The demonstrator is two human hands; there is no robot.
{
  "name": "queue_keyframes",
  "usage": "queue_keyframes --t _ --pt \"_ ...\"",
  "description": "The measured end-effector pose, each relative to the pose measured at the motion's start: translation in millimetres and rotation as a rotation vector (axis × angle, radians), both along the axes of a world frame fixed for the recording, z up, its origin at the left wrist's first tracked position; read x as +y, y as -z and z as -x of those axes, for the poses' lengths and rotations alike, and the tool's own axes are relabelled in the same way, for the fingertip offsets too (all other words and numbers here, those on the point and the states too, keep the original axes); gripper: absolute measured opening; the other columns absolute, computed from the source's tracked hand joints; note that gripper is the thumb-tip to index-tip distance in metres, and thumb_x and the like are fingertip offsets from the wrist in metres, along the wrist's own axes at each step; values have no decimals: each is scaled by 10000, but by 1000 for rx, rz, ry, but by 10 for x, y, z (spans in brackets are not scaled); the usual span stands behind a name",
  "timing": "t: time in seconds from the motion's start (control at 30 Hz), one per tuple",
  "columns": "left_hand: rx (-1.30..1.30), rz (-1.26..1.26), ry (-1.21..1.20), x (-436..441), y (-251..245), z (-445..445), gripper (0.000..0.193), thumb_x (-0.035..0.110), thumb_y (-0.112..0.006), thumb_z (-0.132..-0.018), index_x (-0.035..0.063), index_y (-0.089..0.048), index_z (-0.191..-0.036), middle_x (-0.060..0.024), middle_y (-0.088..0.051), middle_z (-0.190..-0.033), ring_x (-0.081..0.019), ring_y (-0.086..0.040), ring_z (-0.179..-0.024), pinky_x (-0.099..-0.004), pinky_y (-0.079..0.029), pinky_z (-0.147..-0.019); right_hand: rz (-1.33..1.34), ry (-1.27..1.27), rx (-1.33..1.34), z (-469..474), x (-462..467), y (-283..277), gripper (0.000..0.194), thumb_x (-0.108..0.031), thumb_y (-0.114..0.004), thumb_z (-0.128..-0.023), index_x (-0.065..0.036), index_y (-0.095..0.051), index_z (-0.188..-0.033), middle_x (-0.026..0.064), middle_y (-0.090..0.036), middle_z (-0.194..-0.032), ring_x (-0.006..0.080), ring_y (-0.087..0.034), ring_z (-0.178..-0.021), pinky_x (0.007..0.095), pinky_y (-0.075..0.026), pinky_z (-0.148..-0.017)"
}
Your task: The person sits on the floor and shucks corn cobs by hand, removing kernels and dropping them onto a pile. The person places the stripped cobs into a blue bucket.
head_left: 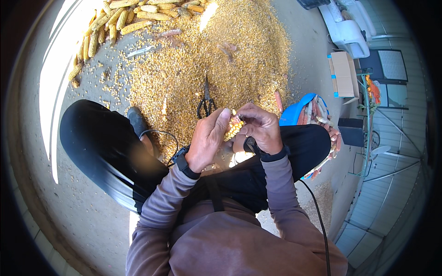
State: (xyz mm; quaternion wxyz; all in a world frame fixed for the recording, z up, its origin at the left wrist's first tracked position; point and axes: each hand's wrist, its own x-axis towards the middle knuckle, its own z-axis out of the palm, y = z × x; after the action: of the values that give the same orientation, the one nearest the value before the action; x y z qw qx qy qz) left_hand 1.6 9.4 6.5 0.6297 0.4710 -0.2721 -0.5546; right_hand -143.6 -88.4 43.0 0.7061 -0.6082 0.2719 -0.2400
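A partly shelled corn cob [234, 129], with yellow kernels on its lower part and a bare reddish upper end, is held between both hands above my lap. My left hand [209, 136] grips it from the left, thumb along its upper end. Fingers of my right hand [260, 126] pinch it from the right, near the bare end. Just beyond the hands, black-handled scissors [206, 100] lie on a wide heap of loose corn kernels [214, 62], blades pointing away from me.
Unshelled ears of corn [119, 19] are piled at the upper left. A blue container [293, 112] full of bare cobs stands beside my right knee. Farther right are a cardboard box [343, 74] and a green metal frame [366, 138]. A cable runs near my right arm.
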Motion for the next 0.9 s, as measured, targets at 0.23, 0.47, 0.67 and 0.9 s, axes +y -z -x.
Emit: queue_keyframes --t 0.23,0.47,0.67,0.9 --pt "-79 -21 87 17 -62 -51 431 386 -459 -1043 -16 -563 -929 -71 -475 -640 -119 -465 -607 -323 -436 -546 109 -29 -51 7 -46 13 346 -1 -770 -800 20 -682 -1134 91 -632 -1085 143 -627 -936 252 -537 -805" --pt "0 10 6 1 -54 -13 469 423 -482 -1028 -18 -552 -885 -78 -481 -635 -136 -474 -597 -348 -414 -534 24 9 -59 18 -35 49 350 10 -786 -775 8 -685 -1110 70 -627 -1045 131 -615 -927 251 -535 -808" --pt "-325 53 70 -2 -53 -36 516 465 -513 -997 -22 -524 -825 -144 -491 -603 -233 -497 -545 -382 -406 -531 129 1 -25 0 -42 64 300 14 -797 -767 -6 -694 -1049 54 -609 -989 124 -613 -900 235 -528 -764" --pt "-359 70 12 22 -112 -35 479 396 -407 -1050 -7 -544 -832 -176 -540 -620 -346 -584 -580 -421 -434 -551 194 19 42 -42 29 53 262 -46 -816 -777 8 -679 -993 46 -594 -960 114 -612 -878 235 -518 -735"
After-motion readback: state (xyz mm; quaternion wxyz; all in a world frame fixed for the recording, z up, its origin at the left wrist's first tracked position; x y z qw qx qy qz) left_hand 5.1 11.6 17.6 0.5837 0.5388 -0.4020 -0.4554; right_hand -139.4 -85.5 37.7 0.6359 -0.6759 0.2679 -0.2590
